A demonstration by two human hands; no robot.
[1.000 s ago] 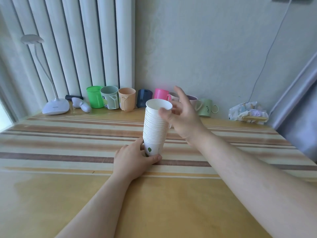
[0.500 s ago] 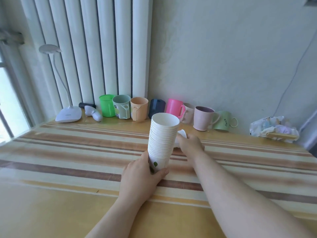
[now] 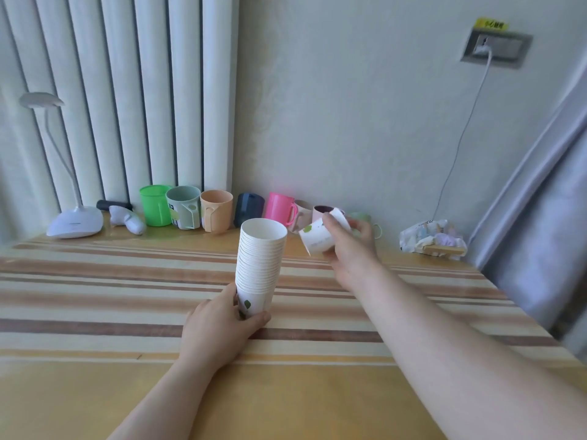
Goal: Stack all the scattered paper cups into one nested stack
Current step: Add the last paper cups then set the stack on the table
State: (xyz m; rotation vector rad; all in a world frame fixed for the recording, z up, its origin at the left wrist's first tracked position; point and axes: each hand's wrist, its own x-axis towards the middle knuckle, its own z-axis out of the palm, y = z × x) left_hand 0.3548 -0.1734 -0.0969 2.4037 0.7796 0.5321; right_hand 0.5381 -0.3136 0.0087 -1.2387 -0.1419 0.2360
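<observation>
Left hand (image 3: pixel 219 325) was wrapped around the foot of a tall nested stack of white paper cups (image 3: pixel 261 263), thumb on the near side and fingers curled behind, closed firmly on the bottom cup. That stack stood nearly upright on the striped, glossy wooden tabletop (image 3: pixel 95 293), its long axis vertical with a slight lean, its open mouth facing up; the ribbed rims formed tight rings down its side, and a small green leaf was printed on the lowest cup.

Right hand (image 3: pixel 351 246), just right of the stack and level with its top, was closed on a single white paper cup (image 3: pixel 319 238) pinched between thumb and fingers. This cup was tilted, and which end was its mouth could not be told through the blur; it too bore a green leaf mark, and it was apart from the stack.

Behind the stack, along the wall, a row of smooth plastic mugs (image 3: pixel 203 209) ran in green, grey-green, peach, navy and pink. Left of the stack stood a white gooseneck desk lamp (image 3: pixel 74 219). Right of it lay a crumpled printed packet (image 3: pixel 430 236); its lettering was too small to read.
</observation>
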